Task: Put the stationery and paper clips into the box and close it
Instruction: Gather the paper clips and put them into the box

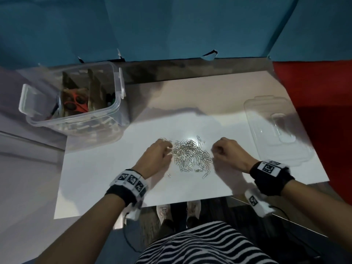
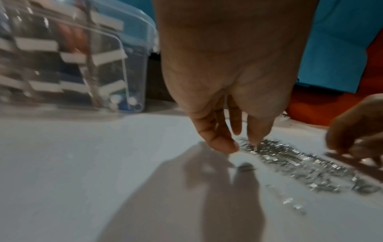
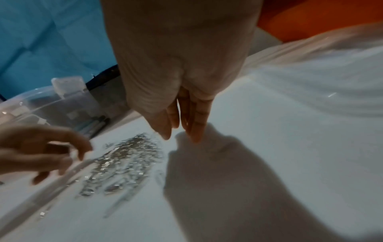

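A heap of silver paper clips [image 1: 192, 155] lies in the middle of a white sheet [image 1: 114, 178]. My left hand [image 1: 165, 149] stands at the heap's left edge with its fingers pointing down, and the fingertips [image 2: 253, 140] touch the clips [image 2: 290, 160]. On the heap's right edge is my right hand [image 1: 215, 151], fingers straight and close together [image 3: 196, 131], tips on the sheet beside the clips [image 3: 124, 160]. Neither hand visibly holds anything. The clear plastic box [image 1: 114, 111] sits open at the back left with red-handled scissors [image 1: 76, 105] and pens inside.
The clear lid [image 1: 276, 128] lies flat on the right side of the sheet, just beyond my right hand. A few stray clips [image 1: 168, 175] lie near my left wrist. Blue panels stand behind the table, and a red surface [image 1: 323, 92] borders it on the right.
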